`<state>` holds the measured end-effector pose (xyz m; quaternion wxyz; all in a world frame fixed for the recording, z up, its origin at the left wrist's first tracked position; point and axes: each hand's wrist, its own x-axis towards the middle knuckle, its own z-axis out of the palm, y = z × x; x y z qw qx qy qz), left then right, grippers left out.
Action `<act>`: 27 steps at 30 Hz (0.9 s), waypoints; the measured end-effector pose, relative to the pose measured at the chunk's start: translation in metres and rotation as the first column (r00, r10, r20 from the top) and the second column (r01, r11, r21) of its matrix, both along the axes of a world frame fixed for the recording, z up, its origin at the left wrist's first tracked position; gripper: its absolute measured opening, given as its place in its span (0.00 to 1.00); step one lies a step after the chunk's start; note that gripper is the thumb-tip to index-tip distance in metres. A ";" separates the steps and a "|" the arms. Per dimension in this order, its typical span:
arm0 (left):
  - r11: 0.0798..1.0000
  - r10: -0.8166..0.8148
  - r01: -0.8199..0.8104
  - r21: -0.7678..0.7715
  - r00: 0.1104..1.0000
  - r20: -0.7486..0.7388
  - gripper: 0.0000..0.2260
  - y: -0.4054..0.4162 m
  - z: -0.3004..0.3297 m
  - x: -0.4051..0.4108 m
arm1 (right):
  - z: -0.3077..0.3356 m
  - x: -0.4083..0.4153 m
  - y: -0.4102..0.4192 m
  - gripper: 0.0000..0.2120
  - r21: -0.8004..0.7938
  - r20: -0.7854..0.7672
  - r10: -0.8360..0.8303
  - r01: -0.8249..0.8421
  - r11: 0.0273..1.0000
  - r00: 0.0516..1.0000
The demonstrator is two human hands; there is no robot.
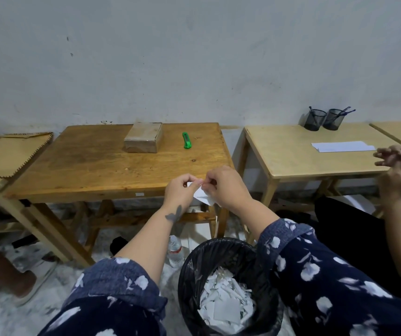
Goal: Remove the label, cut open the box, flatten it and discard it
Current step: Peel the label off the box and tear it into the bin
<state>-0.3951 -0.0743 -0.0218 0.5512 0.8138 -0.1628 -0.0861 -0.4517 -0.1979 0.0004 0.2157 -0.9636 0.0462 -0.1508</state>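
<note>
Both hands, left hand (182,187) and right hand (223,185), pinch the label (203,194) above the bin (194,275): thin, limp, tearable. Box (143,137) sits at twelve o'clock, light, stiff; grip its edges.

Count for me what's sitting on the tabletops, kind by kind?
Cardboard box: 1
Green cutter: 1
Black mesh pen cups: 2
White paper sheet: 1
Brown envelope: 1
Total: 6

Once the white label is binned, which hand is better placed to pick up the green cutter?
Probably right: the green plastic box cutter lies right of the brown cardboard box, nearer the right hand than the left hand.
</note>
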 end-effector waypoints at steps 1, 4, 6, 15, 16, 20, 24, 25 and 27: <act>1.000 0.016 -0.017 -0.013 0.998 -0.057 0.07 -0.003 0.000 0.001 | -0.002 -0.002 0.001 0.08 -0.028 0.032 -0.005 0.006 1.000 0.999; 0.990 0.113 -0.132 -0.055 0.958 -0.262 0.08 -0.011 -0.005 0.000 | -0.005 -0.009 0.003 0.07 -0.074 0.098 -0.002 0.009 0.997 0.995; 0.966 0.205 -0.251 -0.068 0.897 -0.391 0.08 -0.012 -0.008 -0.001 | -0.004 -0.017 0.013 0.06 -0.154 0.113 0.078 -0.060 0.986 0.990; 0.927 0.374 -0.368 0.069 0.915 -0.150 0.07 0.014 -0.023 0.008 | 0.001 -0.054 -0.022 0.05 0.386 -0.068 -0.132 0.148 0.911 0.989; 0.950 0.308 -0.300 0.083 0.944 -0.115 0.09 0.008 -0.024 0.003 | 0.001 -0.054 -0.023 0.05 0.467 -0.091 -0.146 0.172 0.867 0.985; 0.998 0.030 -0.022 0.055 0.990 -0.141 0.12 -0.022 -0.021 -0.022 | -0.009 -0.052 -0.020 0.06 0.534 -0.141 -0.145 0.198 0.822 0.979; 0.996 -0.073 0.048 -0.074 0.916 -0.394 0.16 -0.033 -0.017 -0.035 | -0.025 -0.050 -0.020 0.08 0.497 -0.142 -0.294 0.325 0.805 0.945; 0.994 -0.085 0.048 -0.099 0.905 -0.418 0.16 -0.033 -0.020 -0.035 | -0.028 -0.050 -0.020 0.08 0.477 -0.150 -0.323 0.355 0.804 0.934; 0.987 -0.139 0.091 -0.136 0.901 -0.410 0.13 -0.029 -0.027 -0.035 | -0.034 -0.050 -0.022 0.06 0.442 -0.190 -0.347 0.395 0.805 0.918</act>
